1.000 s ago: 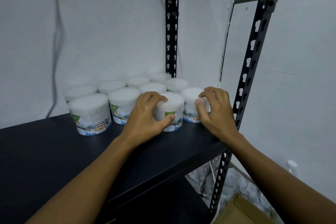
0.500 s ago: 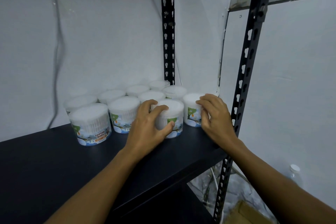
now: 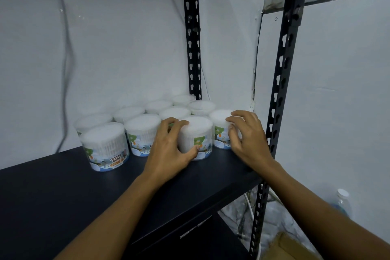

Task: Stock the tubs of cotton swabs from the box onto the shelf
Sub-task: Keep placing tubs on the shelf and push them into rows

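Several white tubs of cotton swabs stand in rows at the back right of the black shelf [image 3: 63, 192]. My left hand [image 3: 168, 150] grips a front-row tub [image 3: 198, 133], fingers over its top edge and thumb on its front. My right hand [image 3: 247, 139] holds the rightmost front tub [image 3: 219, 131] with curled fingers on its right side. Another front tub [image 3: 105, 145], labelled "COTTON BUDS", stands at the left end of the row. A corner of the cardboard box [image 3: 289, 248] shows at the bottom right, below the shelf.
Two black perforated uprights frame the shelf: one at the back [image 3: 193, 34] and one at the front right [image 3: 282, 82], close to my right wrist. White walls lie behind and to the right. A plastic bottle [image 3: 343, 202] stands on the floor at lower right.
Both hands have kept their hold on the two front tubs and eased them slightly toward the back rows. My view has shifted a little.
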Available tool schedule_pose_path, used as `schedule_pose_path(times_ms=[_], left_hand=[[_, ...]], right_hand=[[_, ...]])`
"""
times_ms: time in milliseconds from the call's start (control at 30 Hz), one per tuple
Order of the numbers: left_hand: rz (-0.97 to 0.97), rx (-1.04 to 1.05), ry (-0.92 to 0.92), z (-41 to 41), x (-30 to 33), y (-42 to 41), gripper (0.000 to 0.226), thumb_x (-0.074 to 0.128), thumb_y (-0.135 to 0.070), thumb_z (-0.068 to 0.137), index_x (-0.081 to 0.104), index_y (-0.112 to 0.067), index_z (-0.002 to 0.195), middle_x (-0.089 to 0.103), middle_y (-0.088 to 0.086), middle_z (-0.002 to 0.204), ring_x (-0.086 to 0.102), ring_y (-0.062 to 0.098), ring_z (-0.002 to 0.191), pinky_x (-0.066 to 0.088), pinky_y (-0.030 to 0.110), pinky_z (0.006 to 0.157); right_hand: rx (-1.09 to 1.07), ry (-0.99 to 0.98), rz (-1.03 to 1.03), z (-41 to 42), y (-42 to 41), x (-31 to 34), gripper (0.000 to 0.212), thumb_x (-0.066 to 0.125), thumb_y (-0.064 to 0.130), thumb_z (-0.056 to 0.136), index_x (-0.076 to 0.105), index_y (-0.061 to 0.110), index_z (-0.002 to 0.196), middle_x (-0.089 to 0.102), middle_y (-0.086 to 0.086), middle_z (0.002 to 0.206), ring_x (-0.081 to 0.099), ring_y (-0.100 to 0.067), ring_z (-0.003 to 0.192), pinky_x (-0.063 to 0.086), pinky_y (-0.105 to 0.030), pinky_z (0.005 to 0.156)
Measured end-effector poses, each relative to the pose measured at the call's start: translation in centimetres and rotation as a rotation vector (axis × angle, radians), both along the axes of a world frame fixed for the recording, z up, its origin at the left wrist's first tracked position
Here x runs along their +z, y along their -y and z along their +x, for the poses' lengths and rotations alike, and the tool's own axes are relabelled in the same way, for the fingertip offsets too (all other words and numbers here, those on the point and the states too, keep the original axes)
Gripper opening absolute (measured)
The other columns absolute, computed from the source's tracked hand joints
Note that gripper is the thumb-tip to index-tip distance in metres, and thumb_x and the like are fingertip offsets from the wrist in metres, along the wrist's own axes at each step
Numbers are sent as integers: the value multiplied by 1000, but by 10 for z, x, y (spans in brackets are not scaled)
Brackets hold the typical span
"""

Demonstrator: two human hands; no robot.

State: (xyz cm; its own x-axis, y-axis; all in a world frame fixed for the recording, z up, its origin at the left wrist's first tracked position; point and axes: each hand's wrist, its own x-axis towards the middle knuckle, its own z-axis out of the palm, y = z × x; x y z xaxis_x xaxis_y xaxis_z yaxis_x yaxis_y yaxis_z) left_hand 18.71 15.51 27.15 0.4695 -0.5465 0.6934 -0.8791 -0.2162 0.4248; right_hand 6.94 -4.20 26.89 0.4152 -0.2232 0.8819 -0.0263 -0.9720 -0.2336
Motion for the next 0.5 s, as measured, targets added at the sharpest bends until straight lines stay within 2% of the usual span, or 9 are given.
schedule_pose_path(times_ms=[133, 200, 367, 500], left_hand=[[-22, -51, -41, 3, -1, 0, 53, 77, -29, 77, 51, -22, 123, 36, -7, 133, 44, 2, 112, 51, 21, 90], [-37, -91, -86, 2, -2, -1, 51, 76, -25, 78, 52, -25, 123, 35, -7, 132, 44, -2, 112, 52, 24, 92], [-10, -65, -26, -1, -3, -1, 46, 67, -36, 76, 54, -36, 120, 31, -9, 130, 45, 11, 116, 52, 29, 89], [-29, -68, -90, -2, -2, 0, 46, 76, -33, 77, 54, -38, 117, 34, -10, 126, 48, 1, 109, 50, 15, 85]], right_hand=[[-8, -4, 14, 0, 0, 0, 25, 51, 11, 84, 68, 6, 102, 59, -11, 113, 50, -24, 107, 44, -32, 89], [-4, -12, 27, 0, 0, 1, 27, 48, 13, 85, 67, 6, 102, 61, -10, 109, 52, -24, 104, 46, -37, 89], [-5, -31, 37, -2, -3, 3, 29, 44, 18, 85, 66, 7, 102, 62, -7, 104, 54, -24, 100, 47, -42, 84], [-9, -17, 41, -3, -3, 3, 29, 46, 18, 86, 67, 6, 102, 60, -11, 108, 52, -26, 104, 47, -40, 87]])
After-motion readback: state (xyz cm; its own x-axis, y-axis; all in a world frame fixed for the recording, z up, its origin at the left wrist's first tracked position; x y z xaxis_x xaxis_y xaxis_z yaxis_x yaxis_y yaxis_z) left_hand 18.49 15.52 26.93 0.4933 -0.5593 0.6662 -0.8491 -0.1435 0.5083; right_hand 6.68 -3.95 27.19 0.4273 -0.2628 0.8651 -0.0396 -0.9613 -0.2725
